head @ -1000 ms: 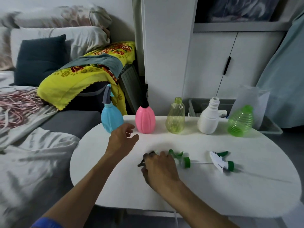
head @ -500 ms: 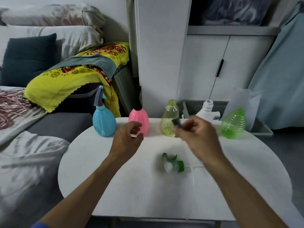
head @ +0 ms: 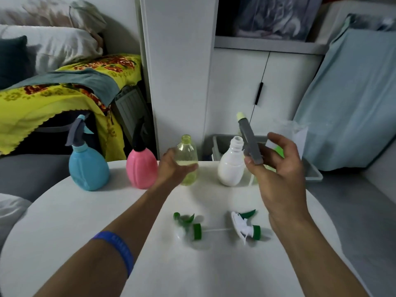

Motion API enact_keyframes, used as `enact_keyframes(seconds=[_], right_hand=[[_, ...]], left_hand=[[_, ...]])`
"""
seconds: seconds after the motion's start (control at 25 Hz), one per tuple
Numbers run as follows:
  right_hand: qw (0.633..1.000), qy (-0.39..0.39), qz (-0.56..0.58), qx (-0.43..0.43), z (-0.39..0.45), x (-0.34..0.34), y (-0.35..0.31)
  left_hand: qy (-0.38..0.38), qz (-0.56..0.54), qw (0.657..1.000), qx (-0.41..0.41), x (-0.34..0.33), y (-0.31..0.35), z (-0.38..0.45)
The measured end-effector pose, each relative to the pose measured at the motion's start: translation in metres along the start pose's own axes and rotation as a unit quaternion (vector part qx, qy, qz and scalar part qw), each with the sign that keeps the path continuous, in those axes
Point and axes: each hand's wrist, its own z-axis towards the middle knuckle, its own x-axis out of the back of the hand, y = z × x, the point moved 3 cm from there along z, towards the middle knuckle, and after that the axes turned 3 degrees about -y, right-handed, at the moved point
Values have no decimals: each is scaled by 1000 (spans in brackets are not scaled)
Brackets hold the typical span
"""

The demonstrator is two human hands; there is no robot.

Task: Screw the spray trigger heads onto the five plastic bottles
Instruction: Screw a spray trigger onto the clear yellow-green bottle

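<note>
Five bottles stand along the far edge of the white table [head: 85, 221]. The blue bottle [head: 88, 166] and the pink bottle [head: 141, 168] carry dark trigger heads. The yellow-green bottle [head: 186, 153] and the white bottle [head: 231, 168] have bare necks; the green bottle [head: 278, 150] is mostly hidden behind my right hand. My left hand [head: 173, 168] wraps the yellow-green bottle's lower body. My right hand [head: 276, 168] holds a grey trigger head [head: 249, 140] with a pale yellow tip, raised above the table. Two green-and-white trigger heads [head: 189, 227] [head: 246, 225] lie on the table.
A grey bin [head: 222, 144] sits behind the table against a white cabinet [head: 267, 86]. A sofa with a yellow blanket [head: 42, 99] and pillows is at the left. Light blue fabric [head: 347, 99] hangs at the right.
My right hand lifted the grey trigger head from the table and raised it to the right. My left hand reached forward and closed around the yellow-green bottle.
</note>
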Motion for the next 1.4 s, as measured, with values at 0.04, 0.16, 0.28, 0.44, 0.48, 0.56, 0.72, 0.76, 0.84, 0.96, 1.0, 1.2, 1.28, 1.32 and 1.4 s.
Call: enact_keyframes(seconds=[0.04, 0.16, 0.28, 0.44, 0.48, 0.56, 0.72, 0.76, 0.84, 0.96, 1.0, 1.2, 1.28, 1.32, 1.4], right_hand=[[1000, 2, 12, 7, 3, 1, -1], [995, 25, 92, -13, 12, 5, 0], [980, 50, 177, -71, 13, 3, 4], [953, 43, 271, -128, 4, -9, 7], [945, 38, 295, -136, 1, -12, 5], [928, 25, 344, -139, -4, -14, 1], [894, -7, 433, -114, -12, -12, -7], [886, -13, 451, -110, -15, -13, -9], [873, -18, 477, -106, -18, -17, -11], [868, -19, 485, -106, -19, -24, -10], [869, -20, 483, -107, -18, -26, -9], [867, -56, 482, -117, -20, -41, -4], [869, -73, 470, -134, -25, -52, 1], [872, -78, 461, -148, -29, -58, 5], [871, -85, 449, -178, -40, -71, 13]], left_hand=[[8, -7, 1000, -1, 1, -1, -1], [-3, 16, 999, -47, 7, 3, -22], [-17, 39, 995, -95, 26, 13, -55], [-12, 111, 987, -116, 75, 26, -90], [-9, 152, 980, -130, 87, 25, -102], [0, 256, 954, -157, 107, 18, -127], [-8, 365, 921, -136, 127, 4, -149], [-14, 368, 921, -126, 130, 2, -149], [-30, 366, 923, -112, 135, -4, -149], [-41, 361, 925, -109, 137, -10, -148], [-44, 360, 926, -108, 137, -10, -148], [-61, 347, 929, -110, 133, -12, -145], [-67, 326, 938, -98, 131, -13, -143], [-65, 315, 942, -94, 131, -12, -142], [-53, 307, 945, -103, 132, -9, -142]])
